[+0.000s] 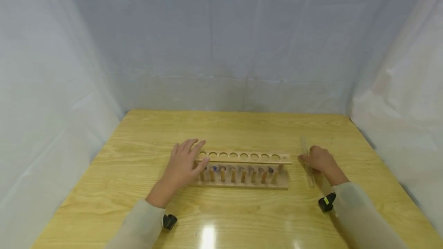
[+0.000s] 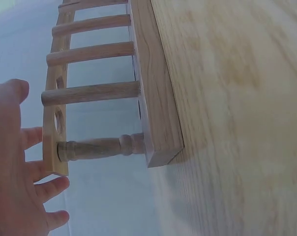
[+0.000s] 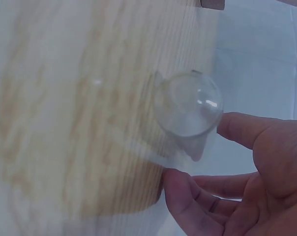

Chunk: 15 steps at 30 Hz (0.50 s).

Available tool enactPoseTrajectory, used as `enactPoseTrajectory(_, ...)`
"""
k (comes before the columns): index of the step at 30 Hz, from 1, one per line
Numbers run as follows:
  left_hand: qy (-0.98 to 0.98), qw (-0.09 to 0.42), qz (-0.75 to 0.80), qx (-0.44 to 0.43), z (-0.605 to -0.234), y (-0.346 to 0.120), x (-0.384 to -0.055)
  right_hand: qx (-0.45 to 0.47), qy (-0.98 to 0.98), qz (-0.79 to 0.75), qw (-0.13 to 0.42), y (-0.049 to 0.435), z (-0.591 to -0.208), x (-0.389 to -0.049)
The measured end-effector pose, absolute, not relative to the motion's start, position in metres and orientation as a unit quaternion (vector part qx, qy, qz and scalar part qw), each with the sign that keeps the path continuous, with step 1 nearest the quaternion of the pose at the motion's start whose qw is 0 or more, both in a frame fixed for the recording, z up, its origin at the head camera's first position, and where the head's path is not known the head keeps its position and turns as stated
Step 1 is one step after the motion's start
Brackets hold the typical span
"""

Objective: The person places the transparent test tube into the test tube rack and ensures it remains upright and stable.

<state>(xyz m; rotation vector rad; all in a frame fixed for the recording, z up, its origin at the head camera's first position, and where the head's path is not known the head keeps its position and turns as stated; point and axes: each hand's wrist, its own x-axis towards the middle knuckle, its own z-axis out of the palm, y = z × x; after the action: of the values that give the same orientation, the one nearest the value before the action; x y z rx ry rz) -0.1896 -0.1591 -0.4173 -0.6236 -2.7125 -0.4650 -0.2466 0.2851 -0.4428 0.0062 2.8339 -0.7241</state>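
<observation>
A wooden test tube rack (image 1: pixel 242 160) stands on the table, its top bar pierced by a row of round holes and short pegs rising from its base. My left hand (image 1: pixel 181 164) is at the rack's left end, fingers spread. In the left wrist view, the fingertips of that hand (image 2: pixel 15 162) reach behind the top bar (image 2: pixel 49 142), with the thumb apart from it. Right of the rack, my right hand (image 1: pixel 321 161) pinches a clear glass test tube (image 1: pixel 307 168) between thumb and fingers. The tube's rounded end (image 3: pixel 188 105) faces the right wrist camera; whether it touches the table cannot be told.
The light wooden table (image 1: pixel 228 210) is enclosed by pale plastic sheeting (image 1: pixel 235 49) at the back and both sides. Glare shows near the table's front edge. Each wrist carries a small black camera (image 1: pixel 169 222).
</observation>
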Motion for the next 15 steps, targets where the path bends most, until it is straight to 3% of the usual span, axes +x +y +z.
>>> enactPoseTrajectory(15, -0.943, 0.157, -0.153, -0.249, -0.4185, -0.1541, -0.1877, 0.005, 0.952, -0.288, 0.107, 0.2855, -0.4411, -0.2461)
